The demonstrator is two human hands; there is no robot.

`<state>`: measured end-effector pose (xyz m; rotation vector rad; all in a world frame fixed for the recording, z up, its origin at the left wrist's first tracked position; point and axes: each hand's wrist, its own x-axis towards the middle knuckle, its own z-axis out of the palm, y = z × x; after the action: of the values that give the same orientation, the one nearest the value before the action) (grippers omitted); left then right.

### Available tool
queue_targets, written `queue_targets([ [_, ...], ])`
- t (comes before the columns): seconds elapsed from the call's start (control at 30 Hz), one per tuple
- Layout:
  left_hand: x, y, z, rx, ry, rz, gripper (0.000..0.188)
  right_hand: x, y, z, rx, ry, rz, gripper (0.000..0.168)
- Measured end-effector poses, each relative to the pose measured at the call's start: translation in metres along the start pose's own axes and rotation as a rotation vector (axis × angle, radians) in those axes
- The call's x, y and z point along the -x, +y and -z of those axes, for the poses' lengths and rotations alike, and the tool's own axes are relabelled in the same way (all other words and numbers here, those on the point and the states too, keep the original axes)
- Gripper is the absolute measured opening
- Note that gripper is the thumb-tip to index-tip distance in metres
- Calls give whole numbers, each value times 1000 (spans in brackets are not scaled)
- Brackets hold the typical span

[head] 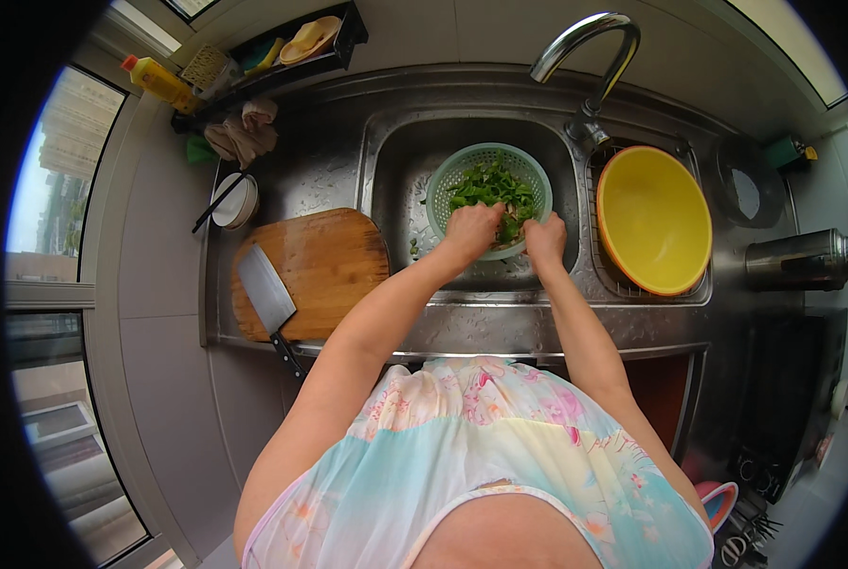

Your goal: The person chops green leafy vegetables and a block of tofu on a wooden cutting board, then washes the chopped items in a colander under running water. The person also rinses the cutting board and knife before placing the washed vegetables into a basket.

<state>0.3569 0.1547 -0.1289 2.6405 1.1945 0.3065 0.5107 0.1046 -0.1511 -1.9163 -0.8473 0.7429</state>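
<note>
A pale green plastic colander (437,195) stands in the stainless steel sink (404,156), with chopped leafy greens (491,183) inside. My left hand (475,229) reaches over its near rim, the fingers curled down among the greens; whether they grip any leaves cannot be told. On the near right side, my right hand (545,240) is closed at the colander's rim, thumb towards the inside. Small green bits lie on the sink floor left of the colander.
Left of the sink, a cleaver (267,290) lies on a wooden cutting board (331,267), its handle past the counter edge. Behind are stacked white bowls (236,202) with chopsticks. A yellow bowl (655,220) rests on a wire rack at right, below the faucet (594,78). A metal flask (804,260) lies farther right.
</note>
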Motion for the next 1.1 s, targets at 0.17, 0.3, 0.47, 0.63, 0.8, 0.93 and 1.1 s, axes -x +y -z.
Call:
queue_targets([
  [0.17, 4, 30, 66, 105, -32, 189, 25, -8, -11, 16, 79, -44, -1, 31],
  [0.3, 18, 10, 62, 326, 522, 114, 15, -25, -33, 39, 104, -153, 143, 46],
  [0.47, 68, -38, 25, 453, 613, 464, 9, -75, -69, 81, 166, -179, 317, 68],
  [0.63, 90, -50, -1, 394, 455, 633, 18, -128, -88, 108, 165, -150, 294, 66],
  [0.8, 84, -53, 3, 407, 406, 800, 27, -129, -90, 129, 135, -189, 17, 62],
  [0.93, 97, -49, 14, 380, 387, 834, 32, -133, -73, 139, 255, -186, 83, 69],
  [1.1, 126, -59, 24, 466, 283, 775, 32, -102, -79, 130, 223, -183, 115, 75],
])
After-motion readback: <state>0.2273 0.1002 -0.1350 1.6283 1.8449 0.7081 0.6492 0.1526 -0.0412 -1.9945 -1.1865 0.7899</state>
